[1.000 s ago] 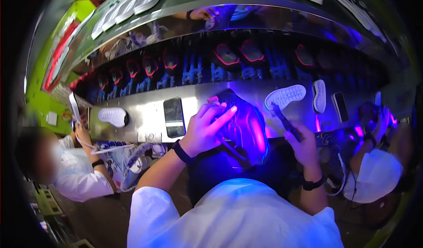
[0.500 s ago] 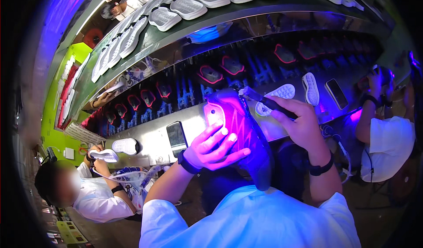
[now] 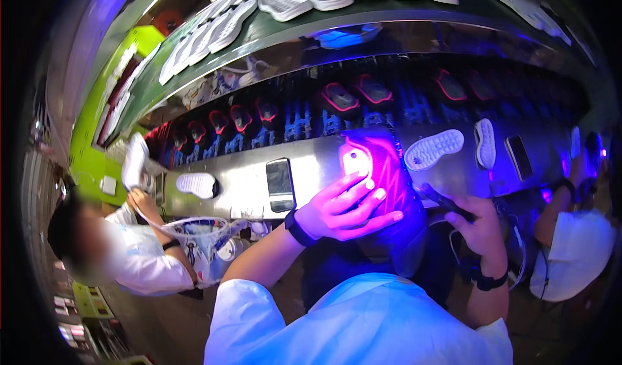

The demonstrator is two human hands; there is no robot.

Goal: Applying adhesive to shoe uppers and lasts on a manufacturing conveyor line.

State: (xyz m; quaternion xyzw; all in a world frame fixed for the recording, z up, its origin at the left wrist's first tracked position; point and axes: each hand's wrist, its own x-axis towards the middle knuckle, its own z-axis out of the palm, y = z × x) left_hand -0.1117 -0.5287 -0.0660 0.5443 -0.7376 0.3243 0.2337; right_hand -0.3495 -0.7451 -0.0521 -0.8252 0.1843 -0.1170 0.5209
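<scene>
My left hand [image 3: 343,211] is closed on a dark shoe upper [image 3: 387,164], its fingers spread across the side. The upper glows pink and blue under coloured light, and its lower end reaches toward my lap. My right hand [image 3: 478,227] grips a brush by its dark handle [image 3: 447,201]. It is low on the right of the upper, with the brush's tip near the upper's edge; bristles are hard to make out. Just beyond, a white shoe sole [image 3: 435,150] lies on the metal bench [image 3: 243,204].
Another sole [image 3: 484,144] and a phone [image 3: 518,157] lie to the right; a second phone [image 3: 280,185] and sole [image 3: 196,185] to the left. Behind runs a rack of dark uppers [image 3: 340,98]. Soles [image 3: 285,3] line the shelf above. Co-workers sit left [image 3: 146,261] and right [image 3: 573,251].
My right hand has brought the brush down, away from the upper's top end. The whole view has shifted, so the bench things appear further right. The left co-worker's sole is raised higher.
</scene>
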